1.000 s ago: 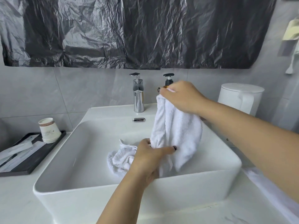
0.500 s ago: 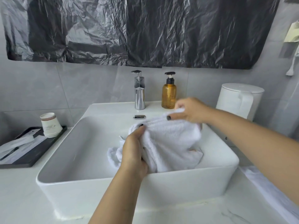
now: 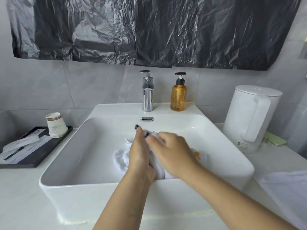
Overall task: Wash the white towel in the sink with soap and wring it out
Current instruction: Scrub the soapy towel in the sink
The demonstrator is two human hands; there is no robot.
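1. I see two bare arms coming up from the bottom of the picture. No sleeves show on them.
2. I see the left hand (image 3: 141, 156). Its nails are painted a very dark colour, almost black. Two of those nails show clearly.
3. I see the right hand (image 3: 172, 155). It looks a bit blurry, so I cannot tell about its nails.
4. I see no rings, watch or bands on the hands or wrists.

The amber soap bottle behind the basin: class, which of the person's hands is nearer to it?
Right. The right hand lies on the white towel in the sink, below the soap bottle; the left hand is beside it, further left.
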